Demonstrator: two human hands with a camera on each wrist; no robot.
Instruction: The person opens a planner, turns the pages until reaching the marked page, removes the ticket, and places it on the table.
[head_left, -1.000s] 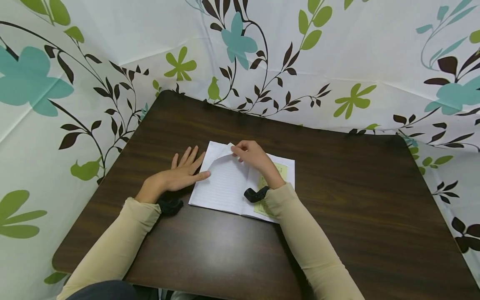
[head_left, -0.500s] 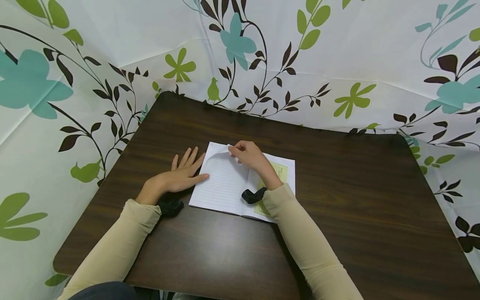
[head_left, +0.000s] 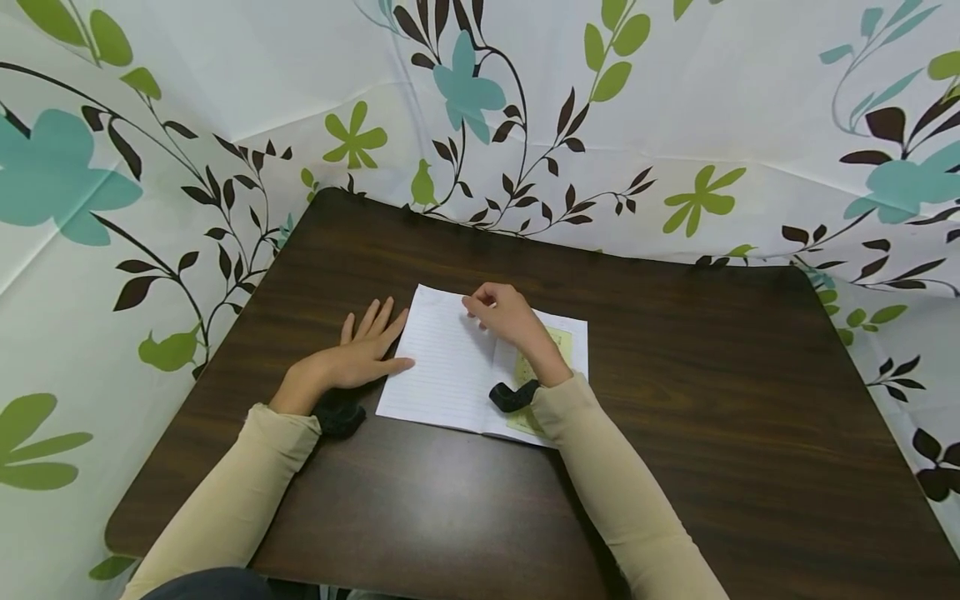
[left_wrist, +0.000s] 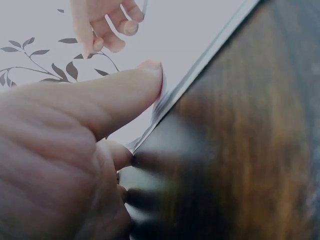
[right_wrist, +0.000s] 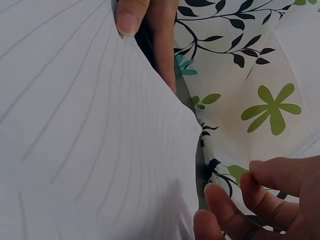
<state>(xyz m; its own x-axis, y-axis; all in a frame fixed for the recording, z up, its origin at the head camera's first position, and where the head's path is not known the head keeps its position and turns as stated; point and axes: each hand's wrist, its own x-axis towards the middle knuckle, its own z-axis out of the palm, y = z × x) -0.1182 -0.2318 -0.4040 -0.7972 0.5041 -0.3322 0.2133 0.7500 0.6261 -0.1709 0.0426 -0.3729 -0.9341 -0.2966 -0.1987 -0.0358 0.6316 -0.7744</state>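
An open notebook (head_left: 442,358) lies on the dark wooden table, its left page white and ruled. On its right page is a yellow-green printed patch (head_left: 558,342), partly covered by the right forearm. My left hand (head_left: 352,354) rests spread at the notebook's left edge, the thumb (left_wrist: 135,85) over the page's border. Above the top of the notebook hovers my right hand (head_left: 506,317), its fingers loosely bent. In the right wrist view, the right fingertips (right_wrist: 217,195) are beside the ruled page (right_wrist: 100,140), with no paper visible between thumb and index finger.
The dark wooden tabletop (head_left: 712,400) extends well to the right of the notebook. Behind and to the left hangs a white cloth (head_left: 600,167) printed with leaves and flowers. Dark bands (head_left: 513,396) sit at both wrists.
The right hand had the left page's top corner lifted earlier. That corner has been let go and now lies flat. The left hand has shifted slightly left.
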